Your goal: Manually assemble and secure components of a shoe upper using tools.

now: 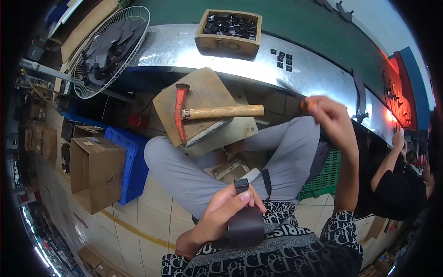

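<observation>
Left hand: the hand (pixel 226 205) is closed around a dark strap (pixel 247 228), thumb pressed along its upper part, held low over the person's lap.
Strap: in the left hand, apart from the bench; its broad part curves down below the fingers, and 1 black square piece (pixel 241 185) stands up above the thumb.
Right hand: the hand (pixel 333 117) is raised off the bench's near edge, fingers wrapped around a tool (pixel 306 106) with an orange handle; its far end is too blurred to tell.
Block: a tan block (pixel 203 85) sits between the knees and the near edge of the bench (pixel 170 46).
Hammer: 1 hammer (pixel 221 112) lies on the block, red head by the left edge and bottom corner, wooden handle reaching past the right edge.
Box: a wooden box (pixel 217 45) on the bench's metal near edge, full of small black parts (pixel 230 25).
Squares: a few black squares (pixel 280 58) lie loose just right of the box.
Basket: a wire basket (pixel 140 38) of dark pieces, at the bench's left end.
Floor, left: an open carton (pixel 110 171) beside a blue bin (pixel 136 166).
Right side: a green crate (pixel 325 177) and 1 co-worker (pixel 397 189) in black.
</observation>
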Demonstrator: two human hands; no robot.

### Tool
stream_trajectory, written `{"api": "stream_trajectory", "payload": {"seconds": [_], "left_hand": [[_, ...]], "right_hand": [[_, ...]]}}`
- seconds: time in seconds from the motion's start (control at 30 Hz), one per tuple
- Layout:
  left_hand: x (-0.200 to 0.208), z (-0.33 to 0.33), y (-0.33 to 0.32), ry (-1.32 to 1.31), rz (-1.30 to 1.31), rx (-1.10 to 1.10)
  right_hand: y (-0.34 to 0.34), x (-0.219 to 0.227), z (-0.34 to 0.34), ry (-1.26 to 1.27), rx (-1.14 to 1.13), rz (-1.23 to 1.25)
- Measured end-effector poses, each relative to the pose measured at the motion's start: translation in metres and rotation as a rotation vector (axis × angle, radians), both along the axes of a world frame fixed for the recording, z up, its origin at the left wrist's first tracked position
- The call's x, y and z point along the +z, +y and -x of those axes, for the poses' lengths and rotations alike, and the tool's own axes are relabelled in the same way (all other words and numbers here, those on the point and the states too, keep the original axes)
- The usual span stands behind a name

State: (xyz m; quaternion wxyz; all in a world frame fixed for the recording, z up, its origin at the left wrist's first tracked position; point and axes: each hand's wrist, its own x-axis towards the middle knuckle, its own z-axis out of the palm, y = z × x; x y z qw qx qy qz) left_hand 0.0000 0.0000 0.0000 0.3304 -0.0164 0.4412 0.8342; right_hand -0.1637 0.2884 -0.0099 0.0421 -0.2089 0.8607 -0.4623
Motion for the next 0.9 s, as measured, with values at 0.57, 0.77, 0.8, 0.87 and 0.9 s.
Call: {"api": "stream_trajectory", "payload": {"seconds": [0.57, 0.77, 0.8, 0.87, 0.9], "left_hand": [[-0.011, 0.01, -0.037, 0.125, 0.101, 0.317], [-0.011, 0.01, -0.037, 0.143, 0.128, 0.353], [-0.01, 0.009, -0.037, 0.154, 0.135, 0.333], [-0.009, 0.009, -0.037, 0.181, 0.159, 0.308], [-0.008, 0.009, -0.037, 0.185, 0.156, 0.31]], "right_hand": [[-0.124, -0.01, -0.016, 0.147, 0.277, 0.09], [-0.16, -0.008, -0.028, 0.552, 0.122, -0.207], [-0.154, -0.01, -0.02, 0.514, 0.13, -0.169], [-0.144, -0.009, -0.012, 0.486, 0.14, -0.132], [-0.141, -0.005, -0.015, 0.215, 0.216, 0.035]]}}
